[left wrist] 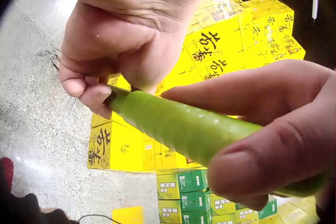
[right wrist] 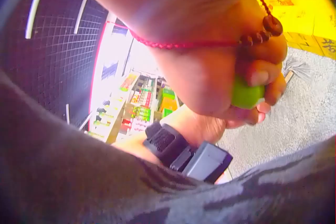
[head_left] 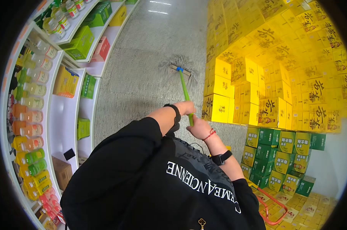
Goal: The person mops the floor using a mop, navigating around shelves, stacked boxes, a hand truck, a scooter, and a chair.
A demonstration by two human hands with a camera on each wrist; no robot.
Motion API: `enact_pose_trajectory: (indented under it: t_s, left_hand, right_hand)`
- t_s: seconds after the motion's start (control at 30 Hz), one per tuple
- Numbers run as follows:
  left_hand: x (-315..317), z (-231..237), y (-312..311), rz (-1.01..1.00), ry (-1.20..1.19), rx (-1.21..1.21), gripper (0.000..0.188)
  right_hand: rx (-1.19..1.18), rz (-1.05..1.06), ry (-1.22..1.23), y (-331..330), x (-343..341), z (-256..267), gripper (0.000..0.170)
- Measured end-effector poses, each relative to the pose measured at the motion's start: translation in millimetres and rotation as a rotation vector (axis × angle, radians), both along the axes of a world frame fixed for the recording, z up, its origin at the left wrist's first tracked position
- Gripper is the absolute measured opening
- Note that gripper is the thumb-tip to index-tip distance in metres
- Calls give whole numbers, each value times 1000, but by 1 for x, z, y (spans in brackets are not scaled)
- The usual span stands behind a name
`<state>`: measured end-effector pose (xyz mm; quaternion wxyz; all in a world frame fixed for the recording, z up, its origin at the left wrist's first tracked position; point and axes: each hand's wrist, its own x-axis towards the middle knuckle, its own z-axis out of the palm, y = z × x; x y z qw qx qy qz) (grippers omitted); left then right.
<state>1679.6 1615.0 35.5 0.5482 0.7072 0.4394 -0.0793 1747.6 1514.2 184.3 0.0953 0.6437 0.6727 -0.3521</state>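
Note:
A mop with a green pole (head_left: 184, 87) stretches forward from both hands, its grey string head (head_left: 181, 63) spread on the floor. The left hand (head_left: 185, 107) grips the pole on the far side, fingers curled round it in the left wrist view. Nearer the body, the right hand (head_left: 200, 128), with a red cord bracelet, grips the pole's end. In the left wrist view the ridged green grip (left wrist: 178, 124) runs between the two hands. Most of the pole's end is hidden by the fingers of the right hand (right wrist: 210, 77) in the right wrist view.
Stacked yellow cartons (head_left: 254, 76) line the right side, close beside the mop head. Green and yellow cartons (head_left: 273, 153) stand nearer, by an orange-red tubular frame (head_left: 275, 220). White shelves (head_left: 58, 115) with bottles run along the left. Grey floor (head_left: 131, 65) lies between.

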Motion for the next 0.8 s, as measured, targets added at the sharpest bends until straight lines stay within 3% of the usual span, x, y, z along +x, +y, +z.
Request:
enact_pose_trajectory:
  t_s: [0.43,0.8]
  left_hand:
    - [36,15,137,-81,46,61,36]
    - [126,-12,313,70,25,12,31]
  right_hand:
    - [-3,56,-5,139,45,-2,56]
    - [68,112,48,320,144,-15,59]
